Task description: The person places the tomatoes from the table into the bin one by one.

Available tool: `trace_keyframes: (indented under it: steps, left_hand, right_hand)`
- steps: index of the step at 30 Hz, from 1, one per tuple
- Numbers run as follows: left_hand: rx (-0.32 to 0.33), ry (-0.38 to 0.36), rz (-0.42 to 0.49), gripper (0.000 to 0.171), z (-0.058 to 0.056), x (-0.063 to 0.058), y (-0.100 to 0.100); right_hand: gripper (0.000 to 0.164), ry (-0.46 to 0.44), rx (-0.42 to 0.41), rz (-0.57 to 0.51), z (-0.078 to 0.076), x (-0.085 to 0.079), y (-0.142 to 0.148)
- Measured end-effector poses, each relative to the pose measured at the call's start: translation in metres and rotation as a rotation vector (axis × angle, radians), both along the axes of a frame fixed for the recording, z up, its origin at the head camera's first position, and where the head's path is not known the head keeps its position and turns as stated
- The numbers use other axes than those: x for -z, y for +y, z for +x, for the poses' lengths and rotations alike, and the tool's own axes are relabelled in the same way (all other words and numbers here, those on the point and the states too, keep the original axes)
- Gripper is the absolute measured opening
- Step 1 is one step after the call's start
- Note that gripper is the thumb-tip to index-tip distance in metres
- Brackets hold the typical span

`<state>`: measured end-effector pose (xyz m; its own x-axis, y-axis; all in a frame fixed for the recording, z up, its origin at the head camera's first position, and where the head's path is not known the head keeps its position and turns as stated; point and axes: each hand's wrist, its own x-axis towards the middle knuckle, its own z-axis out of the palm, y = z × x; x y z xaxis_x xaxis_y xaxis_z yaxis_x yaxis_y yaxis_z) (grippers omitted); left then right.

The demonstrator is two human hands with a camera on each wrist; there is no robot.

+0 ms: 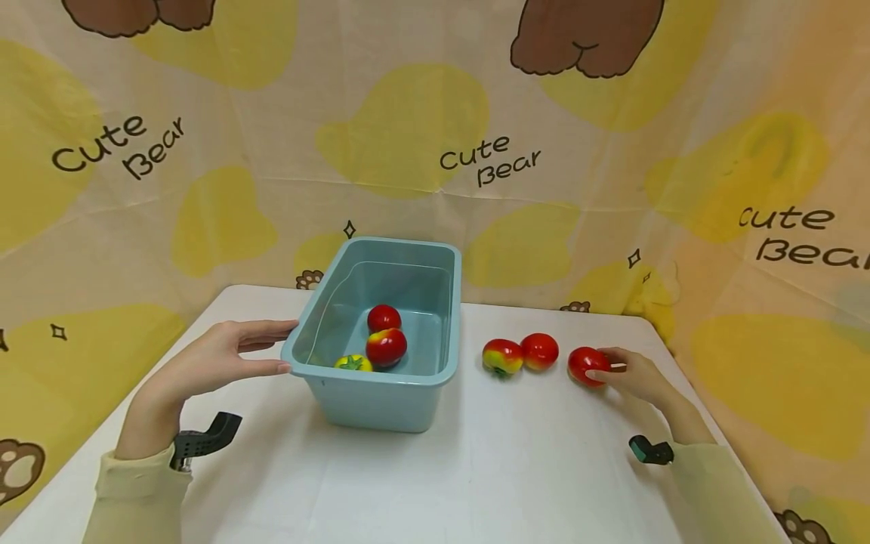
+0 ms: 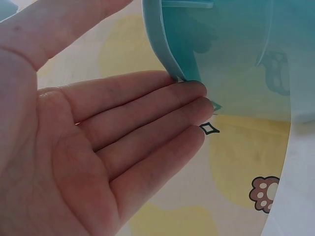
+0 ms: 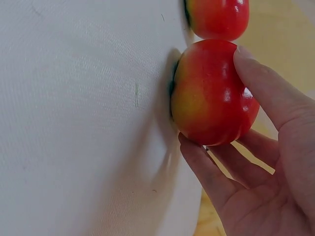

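Note:
My right hand (image 1: 637,378) holds a shiny red tomato (image 1: 584,366) on the right of the white table. In the right wrist view, the thumb lies on one side of this tomato (image 3: 211,93) and the fingertips on the other; its yellowish underside faces the tabletop. At the left, my left hand (image 1: 211,353) has its fingers straight, fingertips right at the rim of a blue-grey plastic bin (image 1: 381,404). The left wrist view shows the open palm (image 2: 78,147) beside the bin's rim (image 2: 156,42). Inside the bin lie two red tomatoes (image 1: 386,347) and a yellow-green one (image 1: 354,363).
Between the bin and my right hand, a red-yellow tomato (image 1: 503,355) and a redder one (image 1: 540,351) sit side by side on the white table (image 1: 489,468). A printed cloth (image 1: 408,128) hangs behind and around the table. Dark devices (image 1: 207,438) are strapped to both wrists.

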<state>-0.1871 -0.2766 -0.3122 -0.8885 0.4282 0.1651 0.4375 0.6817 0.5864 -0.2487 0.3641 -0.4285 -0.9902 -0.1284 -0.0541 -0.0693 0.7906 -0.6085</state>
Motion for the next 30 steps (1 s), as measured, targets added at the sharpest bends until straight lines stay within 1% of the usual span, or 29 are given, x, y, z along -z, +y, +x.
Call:
trace_keyframes:
  steps: [9, 16, 24, 30]
  left_hand:
    - [-0.001, -0.005, 0.002, 0.064, -0.0004, 0.0012, -0.0008]
    - [-0.001, -0.008, 0.005, 0.063, -0.0006, 0.0005, -0.0003]
    - [-0.001, -0.017, 0.009, 0.063, -0.0004, 0.0014, -0.0011]
    - [0.002, -0.010, 0.007, 0.063, -0.0021, 0.0018, -0.0014]
  right_hand:
    - [0.071, -0.009, -0.002, -0.001, 0.0009, 0.0015, -0.0012]
    - [0.075, -0.023, 0.029, -0.008, 0.0027, 0.0016, -0.0018]
    - [0.074, -0.028, 0.023, -0.019, 0.0048, 0.0013, -0.0017]
    - [0.073, -0.028, 0.015, -0.021, 0.0034, 0.0013, 0.0004]
